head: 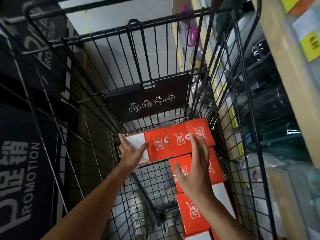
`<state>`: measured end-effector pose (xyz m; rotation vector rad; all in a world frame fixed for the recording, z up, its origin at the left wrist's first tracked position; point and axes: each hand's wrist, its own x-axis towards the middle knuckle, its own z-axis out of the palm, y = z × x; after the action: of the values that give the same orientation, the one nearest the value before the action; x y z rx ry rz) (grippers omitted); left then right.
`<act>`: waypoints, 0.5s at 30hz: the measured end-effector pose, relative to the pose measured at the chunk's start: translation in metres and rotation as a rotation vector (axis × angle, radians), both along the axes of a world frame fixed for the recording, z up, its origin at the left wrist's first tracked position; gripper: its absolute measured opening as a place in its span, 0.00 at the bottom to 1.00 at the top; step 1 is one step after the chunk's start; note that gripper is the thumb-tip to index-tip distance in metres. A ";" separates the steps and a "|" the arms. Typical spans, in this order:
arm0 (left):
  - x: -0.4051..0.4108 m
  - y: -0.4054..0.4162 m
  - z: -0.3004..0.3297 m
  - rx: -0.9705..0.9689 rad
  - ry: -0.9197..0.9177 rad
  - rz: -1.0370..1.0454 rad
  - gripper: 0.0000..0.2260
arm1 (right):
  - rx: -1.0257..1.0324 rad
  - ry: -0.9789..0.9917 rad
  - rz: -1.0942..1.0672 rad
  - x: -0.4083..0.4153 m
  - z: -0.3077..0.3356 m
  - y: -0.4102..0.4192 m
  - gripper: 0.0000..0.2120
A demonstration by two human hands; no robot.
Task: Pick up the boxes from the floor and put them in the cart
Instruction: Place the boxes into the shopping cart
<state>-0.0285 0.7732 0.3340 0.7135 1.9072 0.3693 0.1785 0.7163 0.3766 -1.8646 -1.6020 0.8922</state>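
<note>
Cart, wire, holding orange boxes in a row at 12 o'clock and a stack at 3 o'clock; left hand and right hand open, empty, settling them; next, likely another box from the floor.

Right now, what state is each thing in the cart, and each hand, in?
Cart: partly loaded, bare wire floor on its left side.
Red boxes: lying flat, closed, packed side by side along the far end and right side.
White-topped box: flat in the far left corner, against the red row.
Left hand: open, fingers spread, over the white-topped box.
Right hand: open, palm down above the red boxes, holding nothing.
</note>
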 end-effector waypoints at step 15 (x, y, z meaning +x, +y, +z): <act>-0.051 -0.008 0.225 0.473 0.231 -0.795 0.39 | 0.020 -0.098 0.214 0.000 0.172 0.028 0.38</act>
<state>-0.0796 0.7651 0.5594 1.8063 1.5814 0.2283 0.1780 0.7439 0.5488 -1.7705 -1.8908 0.8810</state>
